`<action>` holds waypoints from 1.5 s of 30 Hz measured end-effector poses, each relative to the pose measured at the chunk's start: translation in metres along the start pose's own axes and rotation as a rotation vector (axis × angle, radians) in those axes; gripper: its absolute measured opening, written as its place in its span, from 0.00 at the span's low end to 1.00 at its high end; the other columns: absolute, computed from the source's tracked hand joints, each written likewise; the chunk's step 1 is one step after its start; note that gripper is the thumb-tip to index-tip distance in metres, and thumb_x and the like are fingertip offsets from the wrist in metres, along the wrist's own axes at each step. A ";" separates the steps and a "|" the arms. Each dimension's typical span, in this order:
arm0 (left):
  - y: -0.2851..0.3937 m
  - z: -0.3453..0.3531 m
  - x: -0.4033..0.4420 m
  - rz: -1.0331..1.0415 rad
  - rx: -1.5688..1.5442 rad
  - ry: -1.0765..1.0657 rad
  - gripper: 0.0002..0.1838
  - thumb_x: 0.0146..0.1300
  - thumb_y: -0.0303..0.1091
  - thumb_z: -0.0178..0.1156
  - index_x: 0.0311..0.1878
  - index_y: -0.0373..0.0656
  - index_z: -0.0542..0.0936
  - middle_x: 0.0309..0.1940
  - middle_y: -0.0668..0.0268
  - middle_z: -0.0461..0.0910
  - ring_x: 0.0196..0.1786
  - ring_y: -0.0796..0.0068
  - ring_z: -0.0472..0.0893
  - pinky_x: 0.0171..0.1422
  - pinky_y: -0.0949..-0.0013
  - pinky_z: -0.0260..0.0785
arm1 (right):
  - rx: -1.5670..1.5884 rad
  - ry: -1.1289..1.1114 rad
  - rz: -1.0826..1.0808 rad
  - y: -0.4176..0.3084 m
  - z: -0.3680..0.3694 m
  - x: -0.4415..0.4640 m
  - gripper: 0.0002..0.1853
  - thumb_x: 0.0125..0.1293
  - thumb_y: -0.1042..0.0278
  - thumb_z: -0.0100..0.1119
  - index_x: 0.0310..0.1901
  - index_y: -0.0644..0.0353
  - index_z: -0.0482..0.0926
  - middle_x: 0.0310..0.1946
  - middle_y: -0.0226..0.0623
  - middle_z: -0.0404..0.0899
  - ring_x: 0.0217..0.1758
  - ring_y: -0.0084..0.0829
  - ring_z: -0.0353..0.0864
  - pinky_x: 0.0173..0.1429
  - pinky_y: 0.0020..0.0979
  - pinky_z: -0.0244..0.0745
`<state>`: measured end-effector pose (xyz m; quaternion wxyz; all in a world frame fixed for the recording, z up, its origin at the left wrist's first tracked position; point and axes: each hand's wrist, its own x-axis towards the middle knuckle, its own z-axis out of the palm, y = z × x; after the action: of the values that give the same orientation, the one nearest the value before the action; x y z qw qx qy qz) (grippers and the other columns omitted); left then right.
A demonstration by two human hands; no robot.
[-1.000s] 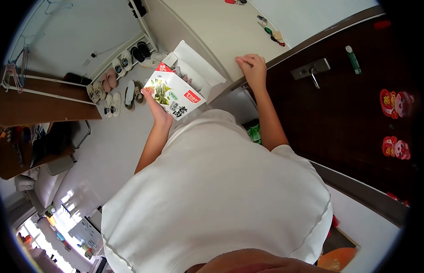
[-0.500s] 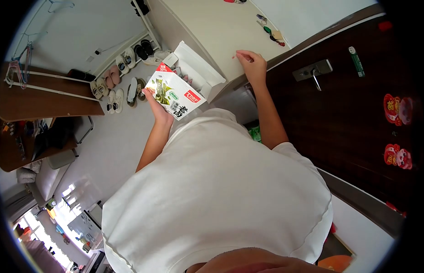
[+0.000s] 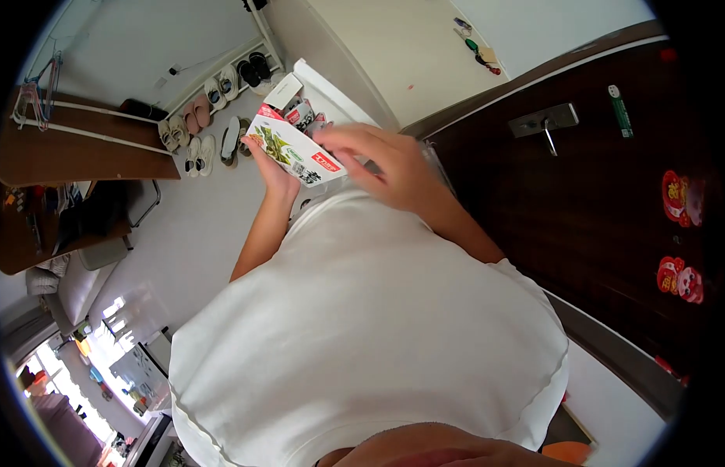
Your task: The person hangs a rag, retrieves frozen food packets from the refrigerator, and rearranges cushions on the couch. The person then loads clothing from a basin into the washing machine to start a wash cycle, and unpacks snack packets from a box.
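Note:
My left hand is closed on the near left corner of a white cardboard box printed with green leaves and red labels. The box's lid flap is folded back. Several small red-and-white packets show inside. Over the box's right side is my right hand, blurred by motion. Its fingers stretch toward the opening, with the thumb apart from them. Whether its fingertips touch a packet is hidden. A tiny pink spot shows on the cream surface beyond the box.
A dark door with a metal handle is on my right. A cream cabinet top lies ahead, with keys at its far edge. Shoes line the floor and rack at the left, near a brown table.
My right hand has moved left and down from above the cream surface to the box's opening, its fingers stretching out. My left hand keeps hold of the box, which has shifted slightly.

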<state>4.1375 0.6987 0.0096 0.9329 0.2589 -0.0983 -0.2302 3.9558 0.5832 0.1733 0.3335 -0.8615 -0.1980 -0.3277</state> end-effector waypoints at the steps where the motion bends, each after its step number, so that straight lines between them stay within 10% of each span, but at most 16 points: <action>1: 0.004 0.014 -0.006 0.028 -0.003 0.016 0.42 0.76 0.74 0.35 0.77 0.51 0.66 0.69 0.65 0.76 0.67 0.61 0.77 0.71 0.54 0.70 | -0.047 0.005 0.085 -0.005 0.010 0.003 0.19 0.67 0.84 0.60 0.59 0.62 0.81 0.60 0.45 0.82 0.51 0.36 0.87 0.47 0.31 0.84; 4: 0.006 -0.004 0.002 0.007 -0.068 -0.093 0.45 0.71 0.79 0.36 0.79 0.58 0.63 0.70 0.62 0.73 0.70 0.57 0.75 0.71 0.45 0.71 | -0.173 0.022 0.091 0.007 0.025 0.006 0.24 0.67 0.83 0.60 0.65 0.58 0.77 0.69 0.43 0.76 0.60 0.39 0.84 0.52 0.32 0.84; 18: 0.015 -0.014 -0.001 -0.189 0.006 -0.042 0.49 0.71 0.80 0.35 0.69 0.43 0.74 0.60 0.59 0.81 0.58 0.60 0.83 0.65 0.53 0.77 | -0.318 0.017 -0.096 0.042 0.043 0.064 0.15 0.59 0.73 0.70 0.50 0.51 0.88 0.48 0.29 0.87 0.51 0.35 0.78 0.55 0.33 0.78; 29: 0.030 -0.009 0.000 -0.278 0.076 -0.077 0.53 0.70 0.81 0.34 0.75 0.40 0.69 0.69 0.52 0.76 0.66 0.49 0.79 0.73 0.45 0.72 | 0.118 -0.119 0.534 0.050 0.034 0.099 0.09 0.61 0.66 0.77 0.43 0.50 0.90 0.31 0.27 0.78 0.46 0.21 0.75 0.43 0.28 0.70; 39: 0.045 0.019 -0.009 -0.356 -0.017 -0.198 0.51 0.69 0.83 0.31 0.74 0.47 0.69 0.56 0.56 0.82 0.53 0.55 0.85 0.54 0.47 0.84 | -0.119 -0.117 0.056 0.073 0.043 0.081 0.08 0.65 0.64 0.71 0.44 0.48 0.91 0.57 0.26 0.85 0.63 0.36 0.74 0.66 0.36 0.73; 45: 0.044 0.014 -0.004 -0.285 0.080 -0.098 0.54 0.68 0.83 0.29 0.76 0.44 0.67 0.68 0.53 0.76 0.67 0.50 0.79 0.68 0.36 0.75 | -0.216 -0.082 0.045 0.063 0.044 0.084 0.12 0.63 0.64 0.73 0.48 0.49 0.90 0.57 0.27 0.85 0.66 0.36 0.72 0.67 0.36 0.72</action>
<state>4.1458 0.7278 0.0447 0.8737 0.2958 -0.1149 -0.3687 4.0696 0.5809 0.1795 0.2375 -0.9093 -0.1555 -0.3042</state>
